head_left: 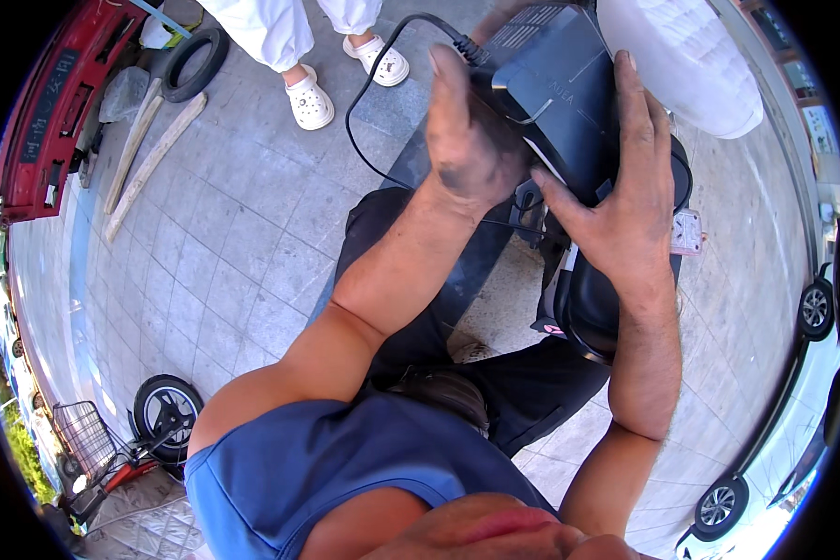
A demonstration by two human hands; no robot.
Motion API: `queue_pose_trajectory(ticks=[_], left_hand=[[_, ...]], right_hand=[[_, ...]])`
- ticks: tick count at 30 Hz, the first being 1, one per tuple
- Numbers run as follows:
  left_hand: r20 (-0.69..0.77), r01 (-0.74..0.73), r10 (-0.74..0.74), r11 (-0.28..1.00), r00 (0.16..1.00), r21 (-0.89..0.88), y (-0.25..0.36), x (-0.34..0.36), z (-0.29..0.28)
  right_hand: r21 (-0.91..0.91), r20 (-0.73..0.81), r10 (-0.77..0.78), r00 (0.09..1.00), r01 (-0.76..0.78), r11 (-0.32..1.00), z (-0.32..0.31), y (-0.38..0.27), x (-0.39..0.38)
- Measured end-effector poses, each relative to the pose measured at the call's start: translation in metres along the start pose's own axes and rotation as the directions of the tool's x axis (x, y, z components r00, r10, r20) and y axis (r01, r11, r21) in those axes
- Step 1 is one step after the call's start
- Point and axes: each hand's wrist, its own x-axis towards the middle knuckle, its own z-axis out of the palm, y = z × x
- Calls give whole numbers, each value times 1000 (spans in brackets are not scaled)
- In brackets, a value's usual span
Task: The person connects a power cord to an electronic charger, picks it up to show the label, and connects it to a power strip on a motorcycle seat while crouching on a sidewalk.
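Note:
A black plastic box with a vented top and a black cable is held between both hands above a black scooter seat. My left hand is closed against the box's left side, thumb raised near the cable's plug, with its other fingers mostly hidden and blurred. My right hand grips the right side, long fingers laid along it and thumb at the lower edge. A white quilted pad lies just beyond the right fingertips. A small pale panel shows beside my right wrist.
Another person's white trousers and clogs are ahead. At left are a tyre, wooden planks, a red vehicle and a bike with a basket. A white car is at right, on paving.

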Motion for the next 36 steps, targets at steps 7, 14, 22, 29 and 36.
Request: queue_pose_trajectory(ticks=[7,14,22,29,36], left_hand=[[-284,-258,266,964,921,64,6,26,-26],[-138,-115,222,833,965,541,21,27,-48],[-163,191,-131,875,978,444,8,24,-40],[145,54,-843,201,519,978,-59,-27,-79],[141,74,-909,184,393,980,-76,-55,-68]], right_hand=[[-209,-23,11,1000,-15,978,-8,15,-3],[-454,2,-23,1000,21,891,-16,1,0],[-381,-145,-16,989,-41,924,-29,10,2],[-351,-206,-48,977,-28,936,-34,15,-4],[-384,-256,-75,964,-31,923,-25,18,-3]])
